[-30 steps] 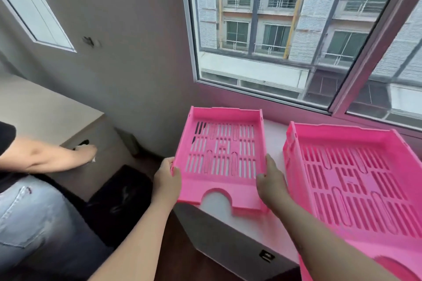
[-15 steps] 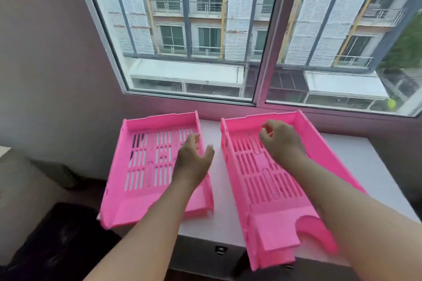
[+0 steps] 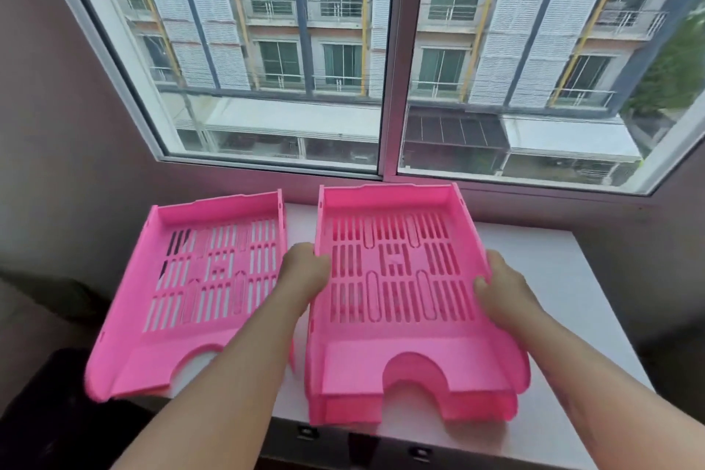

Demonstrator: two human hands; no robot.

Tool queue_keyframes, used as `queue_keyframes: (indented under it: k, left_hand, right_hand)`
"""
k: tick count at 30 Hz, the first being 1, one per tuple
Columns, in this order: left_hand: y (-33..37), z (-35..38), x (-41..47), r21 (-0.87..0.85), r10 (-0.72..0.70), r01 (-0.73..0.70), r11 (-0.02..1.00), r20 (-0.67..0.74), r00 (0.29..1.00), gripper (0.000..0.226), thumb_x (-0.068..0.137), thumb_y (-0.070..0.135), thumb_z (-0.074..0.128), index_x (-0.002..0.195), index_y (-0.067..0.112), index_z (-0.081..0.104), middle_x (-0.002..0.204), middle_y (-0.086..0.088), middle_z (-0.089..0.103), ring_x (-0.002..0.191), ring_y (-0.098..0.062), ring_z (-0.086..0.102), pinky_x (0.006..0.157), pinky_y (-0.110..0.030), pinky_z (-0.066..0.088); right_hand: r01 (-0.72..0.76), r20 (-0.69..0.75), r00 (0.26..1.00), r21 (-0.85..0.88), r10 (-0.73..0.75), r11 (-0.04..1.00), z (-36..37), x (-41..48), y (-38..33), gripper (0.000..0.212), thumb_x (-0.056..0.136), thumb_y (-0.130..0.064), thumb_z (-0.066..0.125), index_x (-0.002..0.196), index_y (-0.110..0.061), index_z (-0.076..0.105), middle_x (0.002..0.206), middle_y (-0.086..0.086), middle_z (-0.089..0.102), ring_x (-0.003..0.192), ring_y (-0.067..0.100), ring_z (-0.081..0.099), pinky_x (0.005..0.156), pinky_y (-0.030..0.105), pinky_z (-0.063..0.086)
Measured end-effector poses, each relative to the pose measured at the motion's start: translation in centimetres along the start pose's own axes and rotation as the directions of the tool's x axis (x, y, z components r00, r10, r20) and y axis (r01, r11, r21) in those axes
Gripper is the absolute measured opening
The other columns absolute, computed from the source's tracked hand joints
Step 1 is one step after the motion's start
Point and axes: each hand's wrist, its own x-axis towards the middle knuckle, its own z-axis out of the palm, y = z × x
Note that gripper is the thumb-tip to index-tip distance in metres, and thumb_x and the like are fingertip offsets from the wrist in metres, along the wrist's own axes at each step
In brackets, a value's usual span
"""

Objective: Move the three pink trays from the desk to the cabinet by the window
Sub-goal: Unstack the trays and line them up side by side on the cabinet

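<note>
On the left, a single pink slotted plastic tray [image 3: 206, 290] lies on the white cabinet top [image 3: 564, 279] under the window [image 3: 389, 57]. Its notched front and left corner hang past the cabinet's near edge; a knock from the forearm crossing it could tip it off.

The left hand [image 3: 305, 273] curls closed on the left wall of the right-hand pink tray stack [image 3: 404, 301], which appears to be two nested trays. The narrow gap between single tray and stack leaves those knuckles little room, so sliding the stack leftward would likely shove the single tray further over the edge.

The right hand [image 3: 499, 290] closes on the stack's right wall, thumb on the rim. The stack's front also overhangs the near edge; released here it could rock forward. If all three trays are here, as it seems, only settling remains. Bare cabinet top lies open to the right, and a little toward the sill, so that is the safer direction to shift.
</note>
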Motion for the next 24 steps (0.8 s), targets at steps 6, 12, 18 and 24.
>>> queue_keyframes:
  k: [6,12,18,24]
  left_hand:
    - [0.7,-1.3,4.5,0.061,0.091,-0.09,0.994,-0.022,0.996,0.02,0.086,0.008,0.05,0.08,-0.004,0.065,0.064,-0.009,0.051,0.057,-0.021,0.042,0.053,-0.028,0.032]
    - [1.4,-1.4,5.7,0.022,0.153,-0.154,0.988,0.03,0.988,0.021,0.087,0.005,0.044,0.078,-0.006,0.059,0.065,-0.009,0.049,0.055,-0.021,0.039,0.052,-0.028,0.03]
    - [4.9,-1.0,4.8,0.127,0.361,-0.374,0.919,0.113,0.926,0.031,0.084,0.005,0.047,0.058,0.012,0.032,0.056,-0.001,0.034,0.048,-0.018,0.027,0.045,-0.029,0.017]
    - [8.7,5.4,2.2,0.1,0.465,-0.508,0.855,0.286,0.838,0.025,0.083,0.009,0.048,0.06,0.01,0.04,0.06,-0.003,0.043,0.057,-0.023,0.038,0.048,-0.031,0.025]
  right_hand:
    - [-0.042,-0.095,0.994,0.067,0.049,0.997,2.5,0.9,-2.4,0.047,0.09,-0.004,0.034,0.134,-0.015,0.042,0.095,0.013,0.061,0.081,0.034,0.058,0.068,0.036,0.045]
    - [-0.081,-0.102,0.99,0.129,0.094,0.988,2.0,1.1,-3.4,0.044,0.091,-0.002,0.034,0.131,-0.015,0.047,0.096,0.012,0.062,0.081,0.032,0.06,0.066,0.034,0.046]
    - [-0.12,-0.189,0.97,0.164,0.15,0.979,-1.3,-0.7,-1.8,0.041,0.092,-0.006,0.037,0.129,-0.016,0.052,0.102,0.01,0.062,0.086,0.029,0.058,0.07,0.031,0.041]
    - [-0.209,-0.317,0.915,0.159,0.25,0.965,-6.7,-3.5,3.9,0.046,0.09,-0.002,0.042,0.132,-0.014,0.055,0.115,0.013,0.065,0.092,0.023,0.052,0.079,0.029,0.038]
